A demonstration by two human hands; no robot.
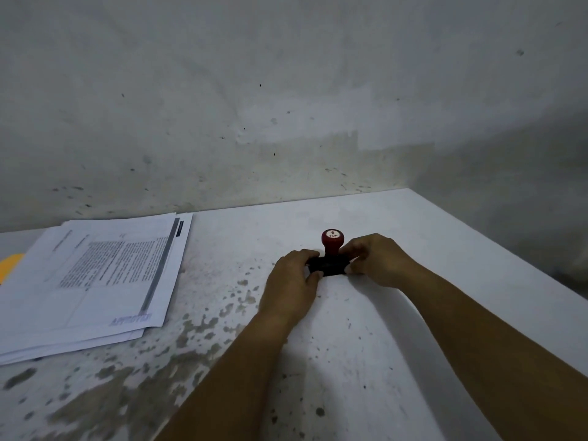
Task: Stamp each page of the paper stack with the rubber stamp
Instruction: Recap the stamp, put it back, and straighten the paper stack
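A rubber stamp (331,254) with a red knob handle marked "TOP" and a black base stands upright, well to the right of the paper stack (92,281), whose fanned top sheet bears a blue "APPROVED" mark

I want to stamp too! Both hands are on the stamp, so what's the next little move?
Probably lift the rubber stamp and carry it left to the paper stack. The left hand and right hand grip its black base on the table, apart from the papers.
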